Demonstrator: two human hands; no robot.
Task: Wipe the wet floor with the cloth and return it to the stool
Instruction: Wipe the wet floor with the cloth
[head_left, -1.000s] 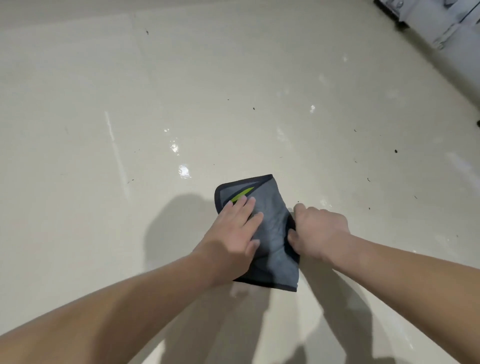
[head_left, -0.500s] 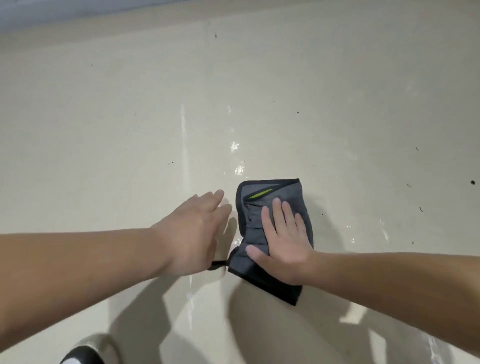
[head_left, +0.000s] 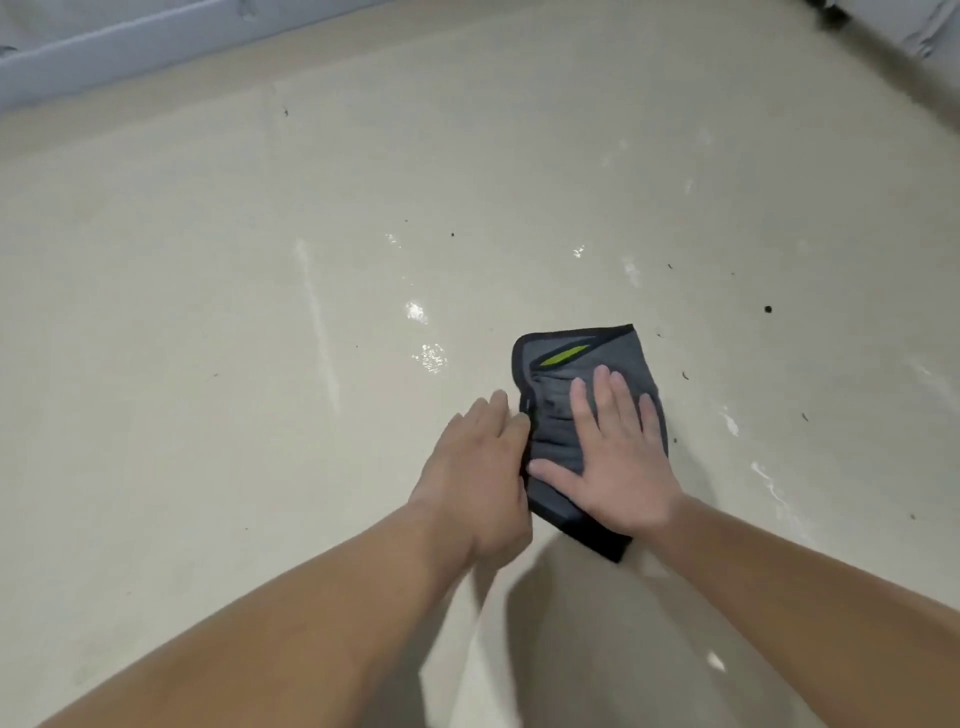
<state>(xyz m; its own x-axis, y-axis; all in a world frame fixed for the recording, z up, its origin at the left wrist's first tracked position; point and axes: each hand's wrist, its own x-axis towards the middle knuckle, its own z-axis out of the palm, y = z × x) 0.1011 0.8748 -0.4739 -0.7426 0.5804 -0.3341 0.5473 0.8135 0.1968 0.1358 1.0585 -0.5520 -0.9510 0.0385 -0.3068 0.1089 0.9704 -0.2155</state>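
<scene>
A dark grey cloth (head_left: 587, 353) with black trim and a lime-green stripe lies folded on the cream floor (head_left: 260, 364). My right hand (head_left: 613, 457) rests flat on it, palm down and fingers spread. My left hand (head_left: 478, 473) lies on the floor with its fingers extended, against the cloth's left edge. Its thumb is hidden. Shiny wet patches (head_left: 428, 356) glisten just left of the cloth. The stool is not in view.
More wet streaks (head_left: 769, 483) show to the right of the cloth, along with small dark specks (head_left: 768, 309). A pale wall base (head_left: 104, 47) runs along the top left. A grey object (head_left: 914, 31) sits at the top right corner.
One second ago my left hand pressed the cloth and my right held its edge. My right hand now lies flat on it, and my left has closed in on the left edge.
</scene>
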